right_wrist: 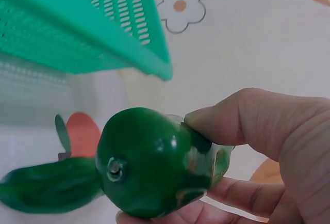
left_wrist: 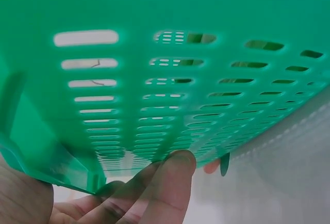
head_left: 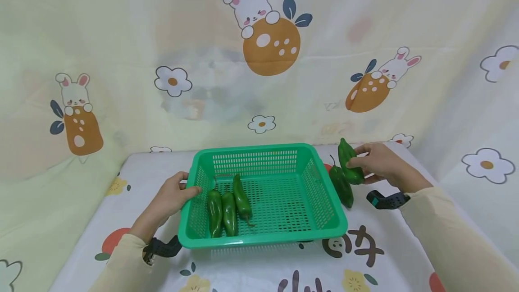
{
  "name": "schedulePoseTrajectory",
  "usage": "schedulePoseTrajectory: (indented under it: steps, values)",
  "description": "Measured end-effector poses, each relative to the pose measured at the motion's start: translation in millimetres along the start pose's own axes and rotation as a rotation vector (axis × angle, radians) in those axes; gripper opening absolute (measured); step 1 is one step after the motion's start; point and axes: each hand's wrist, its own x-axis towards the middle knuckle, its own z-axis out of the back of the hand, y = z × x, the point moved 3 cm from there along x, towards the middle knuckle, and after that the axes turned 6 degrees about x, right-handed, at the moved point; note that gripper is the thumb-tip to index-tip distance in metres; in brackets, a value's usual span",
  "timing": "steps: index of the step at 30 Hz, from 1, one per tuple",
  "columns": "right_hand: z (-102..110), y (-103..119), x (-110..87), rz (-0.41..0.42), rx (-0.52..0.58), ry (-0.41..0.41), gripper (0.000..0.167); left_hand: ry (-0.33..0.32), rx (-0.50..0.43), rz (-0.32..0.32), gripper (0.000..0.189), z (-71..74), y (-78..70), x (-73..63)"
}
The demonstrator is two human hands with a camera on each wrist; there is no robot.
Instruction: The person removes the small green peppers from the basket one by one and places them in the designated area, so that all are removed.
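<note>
My right hand pinches a green pepper outside the basket at two o'clock; my left hand grips the rim at nine; a loosened pinch could drop it onto the second pepper.

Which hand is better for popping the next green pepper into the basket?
Probably the right hand: it already holds a green chili pepper just right of the green plastic basket, with another chili pepper lying close by. The left hand is across at the opposite side, holding the basket's left rim.
</note>
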Motion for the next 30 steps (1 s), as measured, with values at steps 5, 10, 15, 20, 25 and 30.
schedulePoseTrajectory:
  steps: [5, 10, 15, 20, 25, 30]
  values:
    - [2.8, -13.9, 0.6, -0.028, -0.009, 0.003, 0.069, -0.002, 0.000, -0.004, 0.046, -0.2, -0.4, 0.0]
    - [6.2, -25.2, 1.9, -0.053, -0.023, 0.005, 0.070, -0.004, 0.009, -0.008, 0.045, 0.2, -1.0, 0.1]
    - [6.9, -37.7, 6.0, -0.076, -0.019, -0.004, 0.070, -0.004, 0.022, -0.007, 0.045, 0.0, -0.7, 0.2]
    - [7.9, -51.7, 11.1, -0.122, -0.016, -0.005, 0.072, -0.002, 0.025, -0.011, 0.046, -2.0, -1.1, 1.9]
    - [8.6, -61.2, 13.7, -0.145, -0.016, 0.000, 0.073, 0.006, 0.023, -0.015, 0.048, -4.0, -2.6, 4.2]
    - [7.0, -69.7, 17.7, -0.153, -0.009, -0.002, 0.073, 0.014, 0.033, -0.018, 0.051, -4.5, -3.1, 4.6]
